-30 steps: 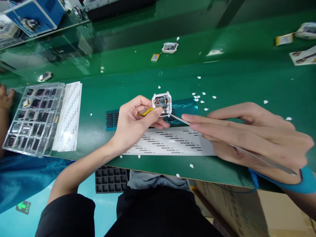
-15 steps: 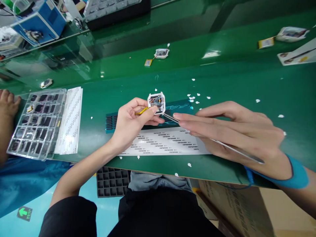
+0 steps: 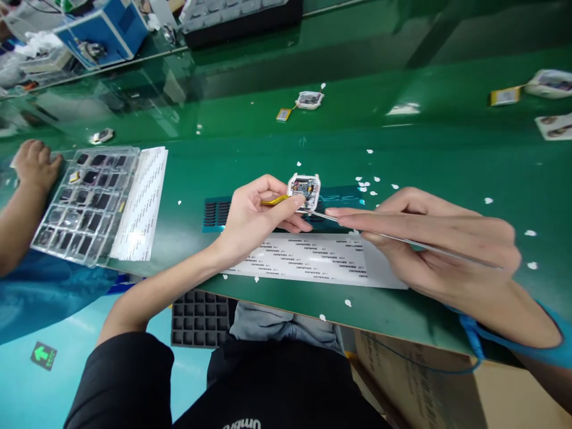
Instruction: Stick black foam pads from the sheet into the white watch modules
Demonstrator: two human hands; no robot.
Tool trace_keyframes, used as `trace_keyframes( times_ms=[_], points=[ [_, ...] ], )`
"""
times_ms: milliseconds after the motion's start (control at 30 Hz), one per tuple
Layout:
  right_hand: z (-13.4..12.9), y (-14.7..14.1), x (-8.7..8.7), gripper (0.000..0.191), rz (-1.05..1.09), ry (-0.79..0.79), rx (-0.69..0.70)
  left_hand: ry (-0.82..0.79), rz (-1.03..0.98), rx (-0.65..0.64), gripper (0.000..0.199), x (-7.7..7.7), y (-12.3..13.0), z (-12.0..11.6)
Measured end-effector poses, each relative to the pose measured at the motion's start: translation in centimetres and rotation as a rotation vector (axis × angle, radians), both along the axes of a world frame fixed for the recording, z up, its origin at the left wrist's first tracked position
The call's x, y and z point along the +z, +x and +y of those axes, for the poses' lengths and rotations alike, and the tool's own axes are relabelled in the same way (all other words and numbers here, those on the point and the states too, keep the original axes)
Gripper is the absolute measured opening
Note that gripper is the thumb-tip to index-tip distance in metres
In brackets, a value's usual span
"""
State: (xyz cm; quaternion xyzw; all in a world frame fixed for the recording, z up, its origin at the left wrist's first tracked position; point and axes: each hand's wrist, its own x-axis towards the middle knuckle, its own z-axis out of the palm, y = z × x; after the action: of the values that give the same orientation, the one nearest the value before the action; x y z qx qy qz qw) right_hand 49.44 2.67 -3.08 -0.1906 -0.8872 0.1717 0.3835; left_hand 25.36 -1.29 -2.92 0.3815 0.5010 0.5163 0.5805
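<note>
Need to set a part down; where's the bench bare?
Mostly bare: beyond the left hand, between paper strips and the far middle watch case; beyond the right hand, between white dots and rightmost battery. Crowded: compartment tray and around the held case.

Black short-sleeved top [image 3: 277, 384], white lettering [image 3: 243, 424] on it, grey-blue trousers [image 3: 286, 325], blue wristband [image 3: 565, 344] with blue cord [image 3: 474, 342]

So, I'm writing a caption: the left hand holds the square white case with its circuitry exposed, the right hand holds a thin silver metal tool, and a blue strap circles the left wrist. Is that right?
No: the head view shows the blue strap on the right wrist. The rest stands: the left hand holds the white case and the right hand the metal tool.
</note>
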Motion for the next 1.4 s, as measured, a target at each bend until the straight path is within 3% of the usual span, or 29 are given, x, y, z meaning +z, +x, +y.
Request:
trace_keyframes(
  times_ms=[100,167,333,500,567,667,800,933,1033,1133,1267,1333,1400],
  points=[
    [0.3,0.2,-0.1,0.088,0.005,0.013,-0.004,-0.018,-0.027,0.073,0.022,-0.2,-0.4,0.6],
    [0.7,0.3,-0.1,0.086,0.023,0.090,-0.011,-0.031,0.001,0.140,0.027,-0.4,-1.2,1.8],
    [2.2,0.3,-0.6,0.076,0.092,0.320,-0.059,-0.014,0.504,0.289,0.028,-0.5,-5.7,8.4],
    [2.7,0.3,-0.3,0.056,0.033,0.449,-0.042,0.093,0.747,0.398,0.018,1.6,-9.8,13.4],
    [2.6,0.3,0.0,0.045,0.005,0.497,-0.042,0.152,0.816,0.384,0.021,2.2,-9.4,14.4],
    [2.4,0.2,0.5,0.034,-0.016,0.598,-0.070,0.194,0.923,0.271,0.036,1.7,-7.0,16.2],
    [2.5,0.0,0.9,0.033,0.005,0.672,-0.088,0.177,1.023,0.104,0.034,0.2,-3.7,19.1],
    [2.8,-0.2,1.0,0.038,-0.011,0.718,-0.086,0.148,1.041,0.066,0.035,-0.3,-2.9,20.8],
    [2.6,-0.2,0.6,0.040,0.040,0.740,-0.076,0.112,0.974,0.086,0.022,-0.3,-3.5,20.4],
    [2.3,-0.1,-0.1,0.032,0.080,0.724,-0.086,0.122,0.827,0.139,0.006,-0.4,-3.8,18.2],
    [2.1,0.0,-0.8,0.057,0.190,0.587,-0.139,0.222,0.550,0.122,0.014,-0.8,-2.9,12.1],
    [2.0,-0.1,-0.7,0.070,0.198,0.531,-0.184,0.314,0.284,0.006,0.021,-1.0,-2.0,8.5],
    [1.9,-0.2,-0.6,0.073,0.149,0.479,-0.192,0.352,0.186,-0.130,0.036,-1.3,-1.0,5.5]
  ],
)
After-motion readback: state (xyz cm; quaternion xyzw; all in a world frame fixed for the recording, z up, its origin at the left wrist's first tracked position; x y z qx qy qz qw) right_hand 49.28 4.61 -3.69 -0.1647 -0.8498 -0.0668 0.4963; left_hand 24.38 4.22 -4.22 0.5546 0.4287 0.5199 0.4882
